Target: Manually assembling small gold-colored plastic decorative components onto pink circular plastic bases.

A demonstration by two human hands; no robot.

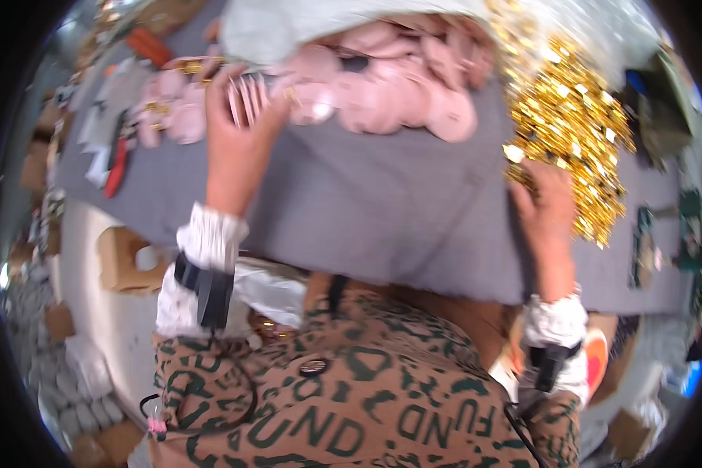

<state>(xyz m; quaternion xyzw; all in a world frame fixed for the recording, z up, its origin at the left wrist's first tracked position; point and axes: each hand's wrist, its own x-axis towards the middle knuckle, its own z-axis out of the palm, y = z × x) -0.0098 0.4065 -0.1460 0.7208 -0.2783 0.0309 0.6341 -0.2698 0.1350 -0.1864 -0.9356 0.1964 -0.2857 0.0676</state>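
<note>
My left hand [238, 144] is closed around several flat pink pieces [248, 100], which stand on edge side by side between thumb and fingers. It is raised over the far left of the grey-covered table. Just left of it lie pink round pieces [186, 121] with small gold parts on them. At the left edge of a heap of shiny gold metal pieces [581, 132], my right hand [550, 207] has its fingers bent among them. Blur and the heap hide its fingertips. More pink round pieces [405, 97] spill from a white bag [304, 27] at the back.
Red-handled pliers [117, 160] lie at the table's left side, with a red-brown object [148, 47] farther back. Clear plastic wrap [600, 39] is behind the gold heap. A dark green metal tool [667, 242] stands at the right. Below left is an open cardboard box [121, 261].
</note>
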